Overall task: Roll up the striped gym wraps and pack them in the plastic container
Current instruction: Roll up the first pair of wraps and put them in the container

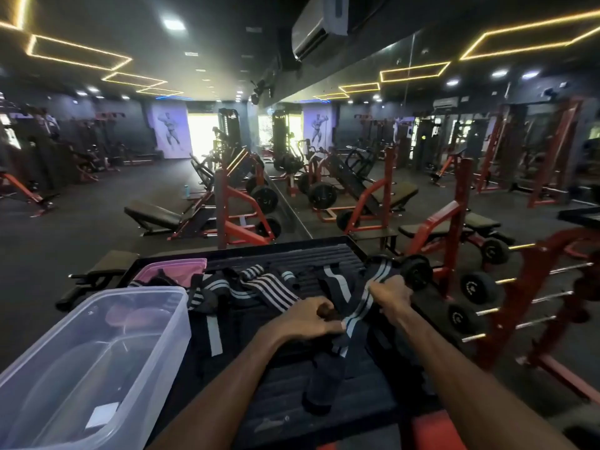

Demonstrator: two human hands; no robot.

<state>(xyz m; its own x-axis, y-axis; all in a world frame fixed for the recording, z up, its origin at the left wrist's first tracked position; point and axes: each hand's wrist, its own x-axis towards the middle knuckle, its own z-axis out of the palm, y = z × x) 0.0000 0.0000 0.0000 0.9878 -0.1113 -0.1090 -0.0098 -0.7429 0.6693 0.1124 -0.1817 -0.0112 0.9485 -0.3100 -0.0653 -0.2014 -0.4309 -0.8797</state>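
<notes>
Dim gym, hands (311, 316) gripping striped wrap (354, 315), ends hidden

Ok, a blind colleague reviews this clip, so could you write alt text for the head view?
Two bare hands grip a black, white-striped gym wrap between them, left hand and right hand, above a dark ribbed platform. More striped wraps lie unrolled behind, with a clear plastic container at the left holding no wraps. Gym machines fill the dim room beyond.

container (97, 352): cut off lower left | wrap (354, 306): end hidden under left hand (311, 319)
</notes>
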